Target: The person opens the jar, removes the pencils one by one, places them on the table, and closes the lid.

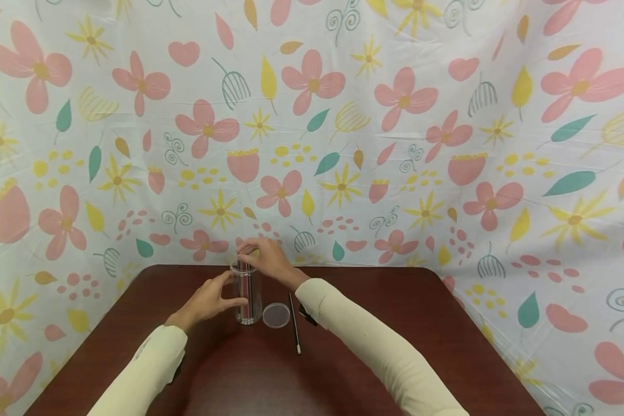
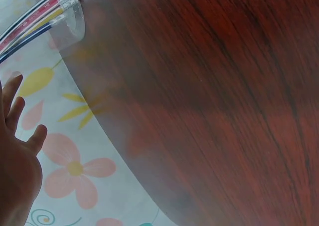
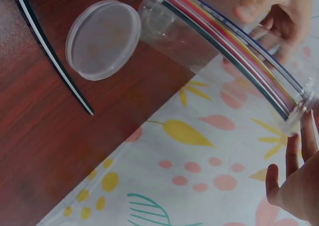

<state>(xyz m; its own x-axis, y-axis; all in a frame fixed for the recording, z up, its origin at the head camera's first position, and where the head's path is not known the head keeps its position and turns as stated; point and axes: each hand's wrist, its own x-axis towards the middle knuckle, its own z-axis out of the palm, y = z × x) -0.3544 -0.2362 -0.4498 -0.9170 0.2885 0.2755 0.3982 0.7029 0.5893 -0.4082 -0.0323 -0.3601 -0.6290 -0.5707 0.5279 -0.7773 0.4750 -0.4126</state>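
A tall clear plastic jar [image 1: 257,300] stands on the table, with several striped pencils [image 1: 247,294] upright inside, their white ends at the bottom. My left hand [image 1: 208,300] curves round the jar's side, its thumb across the front. Through the clear wall, other fingers of the left hand [image 3: 286,16] show behind it in the right wrist view. Up at the mouth, my right hand [image 1: 270,260] has thumb and fingertips on the pencils' upper ends; its fingertips are partly hidden in the right wrist view. The left wrist view catches the jar's base and pencils [image 2: 35,16].
A round clear lid [image 1: 276,315] lies on the table right of the jar. Beside it is a loose black-and-white pencil [image 1: 294,323], close under the right wrist. The dark wooden table [image 1: 364,341] ends at a flower-patterned cloth [image 1: 312,144] hanging behind.
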